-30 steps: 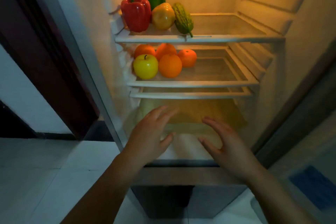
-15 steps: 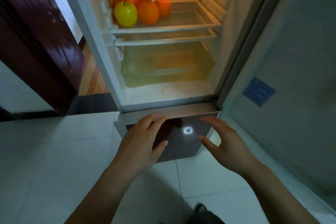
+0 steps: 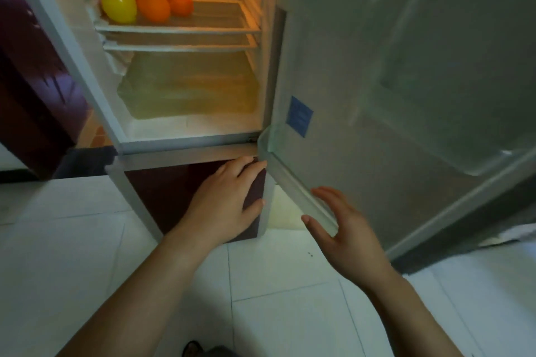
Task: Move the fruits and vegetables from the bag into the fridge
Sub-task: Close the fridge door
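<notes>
The fridge (image 3: 185,142) stands open and lit inside. On its middle shelf (image 3: 179,30) lie a yellow apple (image 3: 119,6) and several oranges (image 3: 153,6). The crisper drawer (image 3: 188,87) below looks bare. My left hand (image 3: 226,203) is empty with fingers straight, held in front of the dark lower freezer door (image 3: 162,191). My right hand (image 3: 345,229) is empty too, fingers spread, just below the bottom corner of the open fridge door (image 3: 377,124). The bag is out of view apart from a dark edge at the bottom.
The fridge door swings out to the right, with a clear door bin (image 3: 290,180) along its bottom and a blue sticker (image 3: 299,116). A dark red wooden door (image 3: 32,90) stands at the left. Pale floor tiles (image 3: 72,255) spread below. Something dark (image 3: 203,351) shows at the bottom edge.
The view has tilted down and to the right, so the top shelf with peppers has left the frame. Both hands have dropped from the crisper level to the freezer door and door corner.
</notes>
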`<state>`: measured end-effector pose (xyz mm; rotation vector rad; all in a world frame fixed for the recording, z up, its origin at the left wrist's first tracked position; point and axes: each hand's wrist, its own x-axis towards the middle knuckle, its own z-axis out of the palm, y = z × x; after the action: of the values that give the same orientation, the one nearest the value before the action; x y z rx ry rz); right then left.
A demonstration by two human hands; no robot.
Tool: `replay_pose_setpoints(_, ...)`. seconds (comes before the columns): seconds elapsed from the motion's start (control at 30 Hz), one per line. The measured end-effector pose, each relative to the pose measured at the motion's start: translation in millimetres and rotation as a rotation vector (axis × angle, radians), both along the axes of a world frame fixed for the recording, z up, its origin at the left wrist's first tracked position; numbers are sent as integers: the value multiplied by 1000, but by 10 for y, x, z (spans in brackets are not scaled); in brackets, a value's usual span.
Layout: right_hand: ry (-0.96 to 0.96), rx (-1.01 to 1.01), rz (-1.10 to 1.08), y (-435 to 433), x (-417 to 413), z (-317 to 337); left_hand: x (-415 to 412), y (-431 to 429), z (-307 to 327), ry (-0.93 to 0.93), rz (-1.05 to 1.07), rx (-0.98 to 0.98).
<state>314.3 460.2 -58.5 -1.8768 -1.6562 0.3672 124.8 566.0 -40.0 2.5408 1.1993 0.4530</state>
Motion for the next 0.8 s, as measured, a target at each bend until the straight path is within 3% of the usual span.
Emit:
replay_pose_setpoints(0.3, -91, 99, 22, -1365, 1213, 85, 1618, -1366, 1, -80, -101, -46)
replay_pose_setpoints(0.6, -174, 163, -9, -1803, 2117, 449, 1958, -1914, 483, -3, -84, 61)
replay_pose_setpoints(0.8, -97, 227, -74, -1690, 2486, 573, 2074, -2102, 539, 50, -57, 59)
